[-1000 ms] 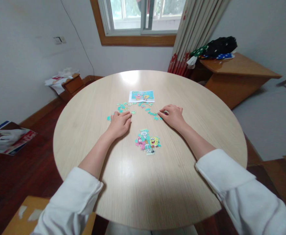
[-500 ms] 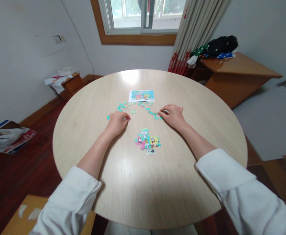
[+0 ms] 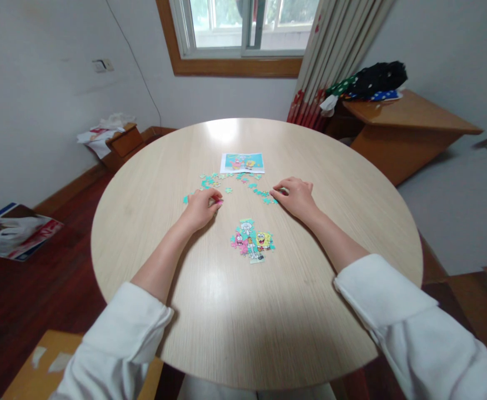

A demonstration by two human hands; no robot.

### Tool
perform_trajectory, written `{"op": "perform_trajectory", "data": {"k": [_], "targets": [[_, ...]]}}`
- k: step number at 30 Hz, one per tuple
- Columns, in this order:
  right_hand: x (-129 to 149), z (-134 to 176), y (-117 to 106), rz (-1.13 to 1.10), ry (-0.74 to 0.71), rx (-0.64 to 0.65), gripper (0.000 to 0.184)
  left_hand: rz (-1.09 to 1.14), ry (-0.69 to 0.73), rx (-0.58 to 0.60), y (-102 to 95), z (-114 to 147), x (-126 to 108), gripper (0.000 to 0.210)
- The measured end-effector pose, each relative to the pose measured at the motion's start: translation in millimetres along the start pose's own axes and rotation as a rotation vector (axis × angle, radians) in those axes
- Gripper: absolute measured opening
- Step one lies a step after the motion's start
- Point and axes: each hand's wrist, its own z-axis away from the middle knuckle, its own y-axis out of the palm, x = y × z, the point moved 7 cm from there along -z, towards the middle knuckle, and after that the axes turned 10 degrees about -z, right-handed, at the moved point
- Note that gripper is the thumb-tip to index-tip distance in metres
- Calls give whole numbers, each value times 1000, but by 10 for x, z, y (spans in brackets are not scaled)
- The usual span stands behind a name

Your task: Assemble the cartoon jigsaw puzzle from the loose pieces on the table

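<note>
My left hand (image 3: 202,208) is closed in a pinch, and a small pink puzzle piece (image 3: 219,202) shows at its fingertips. On the right, my right hand (image 3: 295,195) has its thumb and forefinger drawn together at the end of a row of turquoise puzzle pieces (image 3: 261,193); what lies between the fingertips is hidden. Nearer to me lies a partly joined jigsaw puzzle (image 3: 251,242) with pink, white and yellow cartoon figures. More loose puzzle pieces (image 3: 210,180) are scattered beyond my left hand. Behind them lies a printed reference picture (image 3: 243,163) of the same figures.
Everything lies on a round wooden table (image 3: 243,322). A small wooden desk (image 3: 410,119) with dark cloths (image 3: 376,80) stands at the back right, beside a curtain (image 3: 330,50). A cardboard box (image 3: 39,366) is at the lower left.
A bit more of the pink piece shows at my left fingertips. My right hand stays in place, and the whole view has shifted slightly.
</note>
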Motion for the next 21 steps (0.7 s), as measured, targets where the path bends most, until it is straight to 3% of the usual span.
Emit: {"op": "perform_trajectory", "data": {"k": [9,21], "targets": [[33,4,-15,12,19,18,14,-134,-58,0,-81,8,45,15],[16,0,-11,17,5,21,18,-98,-55,49,-63,14,26,12]]}}
